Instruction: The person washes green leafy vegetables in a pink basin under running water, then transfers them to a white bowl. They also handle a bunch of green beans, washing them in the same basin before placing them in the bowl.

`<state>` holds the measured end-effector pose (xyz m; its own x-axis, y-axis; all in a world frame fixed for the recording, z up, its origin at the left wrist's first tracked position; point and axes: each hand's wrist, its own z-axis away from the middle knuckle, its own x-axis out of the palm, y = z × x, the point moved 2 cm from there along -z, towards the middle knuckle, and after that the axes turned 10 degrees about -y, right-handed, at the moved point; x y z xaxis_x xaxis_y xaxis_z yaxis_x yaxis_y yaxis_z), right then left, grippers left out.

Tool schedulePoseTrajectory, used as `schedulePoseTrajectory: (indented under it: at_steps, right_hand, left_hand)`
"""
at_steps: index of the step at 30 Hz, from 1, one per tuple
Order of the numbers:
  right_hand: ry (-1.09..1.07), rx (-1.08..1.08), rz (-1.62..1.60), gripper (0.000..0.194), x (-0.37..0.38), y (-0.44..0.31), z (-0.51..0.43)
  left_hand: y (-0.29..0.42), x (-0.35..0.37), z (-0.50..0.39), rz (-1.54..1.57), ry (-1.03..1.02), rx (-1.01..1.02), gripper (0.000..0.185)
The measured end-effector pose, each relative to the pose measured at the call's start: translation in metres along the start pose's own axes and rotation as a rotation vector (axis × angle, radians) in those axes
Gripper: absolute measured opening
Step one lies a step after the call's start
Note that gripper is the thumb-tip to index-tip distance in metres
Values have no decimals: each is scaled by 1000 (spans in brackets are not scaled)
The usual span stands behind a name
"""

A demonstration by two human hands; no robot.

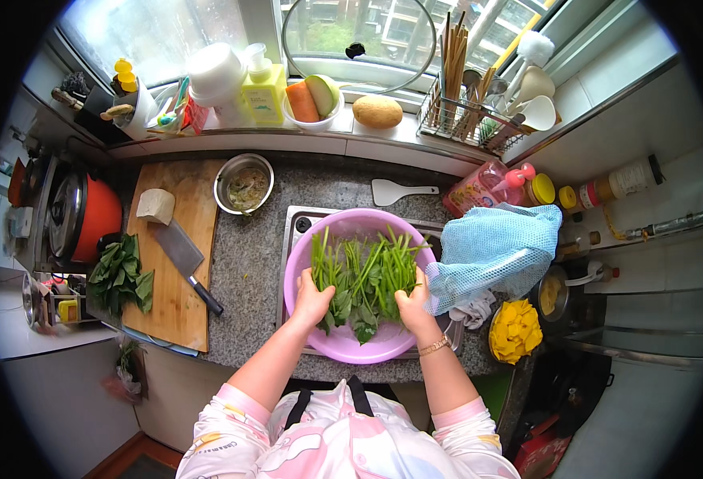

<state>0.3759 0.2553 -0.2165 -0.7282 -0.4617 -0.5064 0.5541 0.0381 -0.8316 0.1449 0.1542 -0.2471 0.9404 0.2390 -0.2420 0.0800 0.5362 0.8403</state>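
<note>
A pink-purple plastic basin (360, 354) rests over the steel sink (291, 239). Leafy green vegetables (366, 269) with long stems spread across its inside. My left hand (314, 299) grips the bunch at its left side, thumb on top of the leaves. At the right side my right hand (412, 299) grips the same greens, with a bracelet on that wrist. A blue mesh cloth (495, 251) lies just right of the basin, close to my right hand. How much water the basin holds is hard to tell.
Left, a wooden cutting board (175, 287) bears a cleaver (181, 248), a white block (156, 206) and dark leaves (123, 275). Behind stand a steel bowl (247, 182) of scraps and a white rice paddle (402, 191). Yellow petals (514, 331) fill a bowl at right.
</note>
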Motion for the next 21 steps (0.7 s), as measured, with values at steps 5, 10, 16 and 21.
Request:
schedulePoseTrajectory:
  at_steps: [5,10,16,21]
  right_hand:
    - [26,-87,81,57,5,-12,2]
    - [-161,-180,306,58,44,8,-5]
    - [-352,127,778,67,73,4,-6]
    - [-414,119,836,66,76,3,-10]
  left_hand:
    - [17,4,19,-245,27,189,57]
    - [19,30,13,-784,-95,290,49]
    - [8,46,-8,-1047,-205,97,57]
    - [10,52,-10,-1068,-208,61,55]
